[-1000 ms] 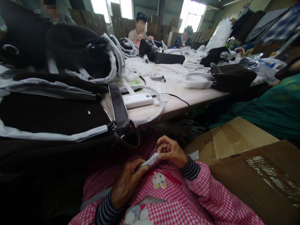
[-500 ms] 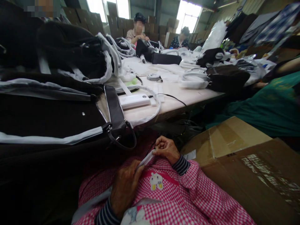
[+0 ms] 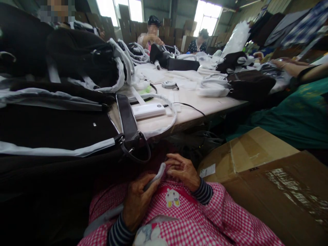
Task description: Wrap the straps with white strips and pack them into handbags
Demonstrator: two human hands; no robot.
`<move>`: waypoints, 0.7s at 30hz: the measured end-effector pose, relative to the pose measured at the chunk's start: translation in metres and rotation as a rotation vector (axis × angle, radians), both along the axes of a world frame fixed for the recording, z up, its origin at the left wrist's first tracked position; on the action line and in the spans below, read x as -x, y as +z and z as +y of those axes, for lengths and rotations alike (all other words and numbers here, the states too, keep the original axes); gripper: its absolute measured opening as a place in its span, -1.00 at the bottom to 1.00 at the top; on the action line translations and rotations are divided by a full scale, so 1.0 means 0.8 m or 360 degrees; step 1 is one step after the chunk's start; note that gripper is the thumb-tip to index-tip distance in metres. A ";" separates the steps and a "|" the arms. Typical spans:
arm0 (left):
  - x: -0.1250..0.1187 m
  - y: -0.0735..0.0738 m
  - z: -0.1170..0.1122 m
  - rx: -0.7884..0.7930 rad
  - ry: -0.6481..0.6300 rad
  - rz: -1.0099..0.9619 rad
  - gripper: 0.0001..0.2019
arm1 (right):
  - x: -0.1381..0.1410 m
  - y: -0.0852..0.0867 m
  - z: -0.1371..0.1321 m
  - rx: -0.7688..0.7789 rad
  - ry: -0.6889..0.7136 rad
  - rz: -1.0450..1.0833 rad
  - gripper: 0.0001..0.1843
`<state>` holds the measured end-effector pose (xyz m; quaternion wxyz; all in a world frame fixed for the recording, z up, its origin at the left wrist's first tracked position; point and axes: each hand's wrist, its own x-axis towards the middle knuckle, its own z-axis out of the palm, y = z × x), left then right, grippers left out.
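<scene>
Over my lap, my left hand is closed around a strap wrapped in thin white material, whose end sticks up past the thumb. A pale length of the same strap runs out behind the wrist to the lower left. My right hand is just right of the strap's end, fingers apart and partly bent, with nothing visible in them. Whether a fingertip touches the strap I cannot tell. Left of my hands, at the table edge, lies a dark bag with a white-wrapped strap and a small dark handle loop.
A white power bank with a black cable lies on the table. More dark bags are piled at the left. To my right stands a cardboard box. A co-worker's arm reaches in at the right; other people sit across the table.
My right hand has let go of the strap's end and its fingers have spread. The strap's end now tips upward from my left hand. At the right, a co-worker's arm has come forward over the table.
</scene>
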<state>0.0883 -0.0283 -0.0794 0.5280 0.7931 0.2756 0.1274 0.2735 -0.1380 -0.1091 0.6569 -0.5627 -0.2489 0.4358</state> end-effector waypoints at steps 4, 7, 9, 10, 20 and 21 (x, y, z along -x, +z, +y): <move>0.002 -0.007 -0.005 -0.0065 -0.0128 -0.0123 -0.73 | 0.005 0.004 0.000 0.0037 -0.0080 0.0081 -0.29; 0.003 -0.012 -0.005 -0.0164 -0.0182 -0.0167 -0.74 | 0.007 0.007 0.001 0.0078 -0.0084 0.0074 -0.28; 0.005 -0.017 -0.004 -0.0345 -0.0198 -0.0235 -0.69 | 0.008 0.007 0.002 0.0120 -0.0091 0.0068 -0.32; 0.005 -0.020 -0.004 -0.0474 -0.0200 -0.0264 -0.66 | 0.008 0.006 0.002 0.0144 -0.0103 0.0065 -0.35; 0.002 -0.034 -0.009 -0.1788 0.0069 -0.0281 -0.70 | 0.013 0.008 0.000 0.0243 -0.0311 -0.0130 -0.50; 0.000 -0.033 -0.009 -0.1820 0.0074 -0.0288 -0.70 | 0.013 0.008 0.000 0.0249 -0.0294 -0.0102 -0.50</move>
